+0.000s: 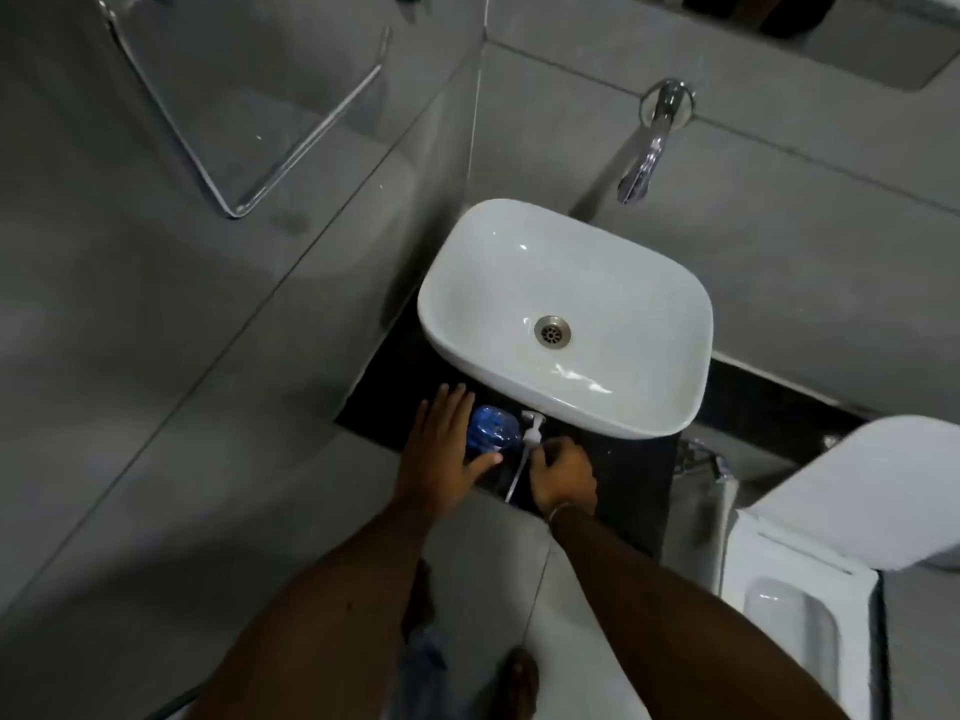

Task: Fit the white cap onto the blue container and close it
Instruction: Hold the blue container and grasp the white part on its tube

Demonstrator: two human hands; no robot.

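A blue container [492,427] stands on the black counter [623,475] just in front of the white basin. My left hand [441,449] wraps its left side, fingers spread behind it and thumb across the front. The white cap [532,431], a pump head with a thin dip tube trailing toward me, lies on the counter right of the container. My right hand [563,472] pinches the pump near its collar. The cap is beside the container, not on it.
The white basin [467,283] sits behind the hands, with a chrome wall tap [652,142] above it. A white toilet [810,537] stands at the right. A glass corner shelf [249,122] hangs on the left wall. Grey tiled floor lies below.
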